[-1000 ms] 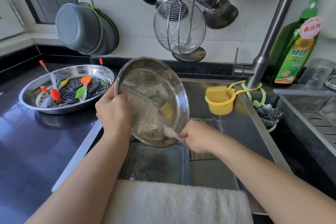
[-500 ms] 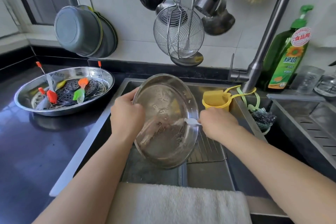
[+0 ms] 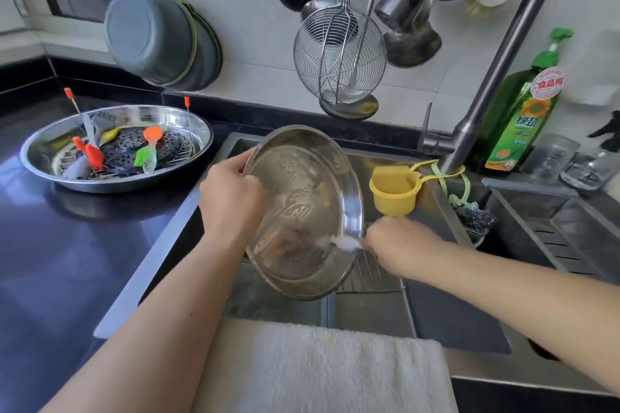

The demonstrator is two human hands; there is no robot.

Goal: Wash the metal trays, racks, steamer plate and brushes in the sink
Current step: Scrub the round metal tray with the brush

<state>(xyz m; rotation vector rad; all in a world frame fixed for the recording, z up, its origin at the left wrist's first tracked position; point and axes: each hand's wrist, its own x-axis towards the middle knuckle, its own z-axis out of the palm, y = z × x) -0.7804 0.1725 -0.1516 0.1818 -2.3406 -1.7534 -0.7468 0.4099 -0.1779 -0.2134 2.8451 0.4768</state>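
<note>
- We see the left hand (image 3: 231, 198) curled over the left rim of a round metal tray (image 3: 303, 211), which it holds tilted on edge above the sink (image 3: 369, 308), its inner face turned toward us
- The right hand (image 3: 397, 246) is closed round a pale scrubbing tool (image 3: 347, 242), too blurred for us to name, whose tip touches the tray's lower right inner face near the rim
- A wire rack (image 3: 369, 273) lies in the sink, partly hidden behind the tray
- On the dark worktop (image 3: 60, 255) to the left, well apart from the sink, a wider metal dish (image 3: 114, 147) holds a perforated steamer plate (image 3: 144, 147) and brushes (image 3: 147, 154) in orange, green and red
- A yellow cup (image 3: 394, 193) hangs from the base of the tap (image 3: 483, 94), just beside the tray's right rim
- A green bottle (image 3: 523, 111) stands behind the tap
- A wire skimmer (image 3: 339, 57) and ladles hang on the wall above the sink, with grey pans (image 3: 151, 37) hung farther left
- A white towel (image 3: 322, 369) lies over the near edge of the sink
</note>
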